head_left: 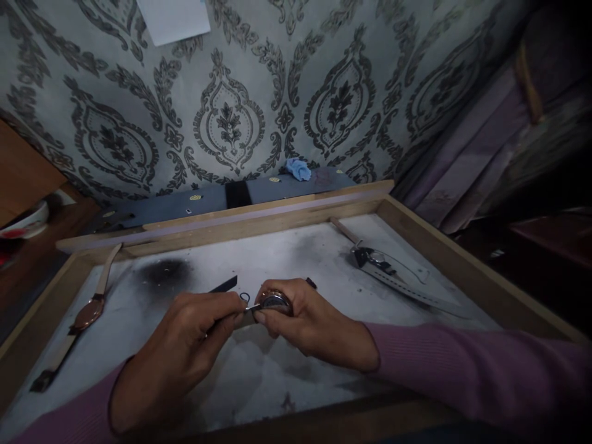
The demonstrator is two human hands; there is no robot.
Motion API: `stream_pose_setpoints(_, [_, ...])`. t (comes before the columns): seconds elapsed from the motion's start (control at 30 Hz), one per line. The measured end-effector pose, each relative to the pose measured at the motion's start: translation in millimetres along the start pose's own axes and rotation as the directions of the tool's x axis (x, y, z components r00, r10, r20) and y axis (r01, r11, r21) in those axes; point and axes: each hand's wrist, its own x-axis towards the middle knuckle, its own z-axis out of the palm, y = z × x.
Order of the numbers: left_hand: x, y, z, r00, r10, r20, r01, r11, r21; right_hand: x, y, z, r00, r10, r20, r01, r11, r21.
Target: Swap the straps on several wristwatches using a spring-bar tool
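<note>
Near the middle of the tray, my right hand (305, 314) is closed around a round metal watch case (276, 302), with the thumb on its near side. My left hand (194, 333) pinches a thin metal tool (251, 308), whose tip meets the left edge of the case. I cannot tell the tool's exact kind. Behind the left fingers a dark flat strip (225, 284) sticks out; whether the hand holds it is hidden. A small dark ring (244, 297) shows beside the left fingertips. Beyond my right hand lies a small dark piece (311, 283).
The white tray has a wooden rim (430, 246). A wristwatch (89, 313) with its strap stretched out lies at the left. At the right is a pointed flat object (398, 277) with a strap-like end. A crumpled blue cloth (298, 169) sits behind the rim.
</note>
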Motion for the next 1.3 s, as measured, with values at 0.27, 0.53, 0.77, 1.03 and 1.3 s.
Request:
stream_pose_setpoints(0.27, [-0.9, 3.0, -0.9, 1.000, 0.007, -0.018, -0.006, 1.000, 0.014, 1.8, -2.1, -0.6, 0.996, 0.082, 0.042, -0.087, 0.990, 0.112])
stream_pose_setpoints(0.53, [-0.9, 8.2, -2.0, 0.999, -0.015, -0.029, 0.015, 1.000, 0.012, -0.3, -7.1, 2.0, 0.999, 0.044, -0.023, -0.044, 0.999, 0.002])
stream_pose_setpoints(0.77, [-1.6, 5.1, -1.3, 0.996, 0.052, -0.070, -0.047, 0.997, 0.064, 0.8, -5.8, -1.0, 0.995, 0.097, 0.036, -0.102, 0.982, 0.159])
stream_pose_setpoints(1.03, [-1.1, 4.9, -1.1, 0.994, 0.065, -0.089, -0.057, 0.994, 0.090, 1.1, -4.6, -2.1, 0.990, 0.133, 0.044, -0.139, 0.969, 0.202])
stream_pose_setpoints(1.3, [-1.7, 1.4, -3.0, 0.994, 0.096, -0.061, -0.088, 0.990, 0.114, 1.9, -3.3, -2.8, 0.995, 0.087, 0.048, -0.094, 0.983, 0.160])
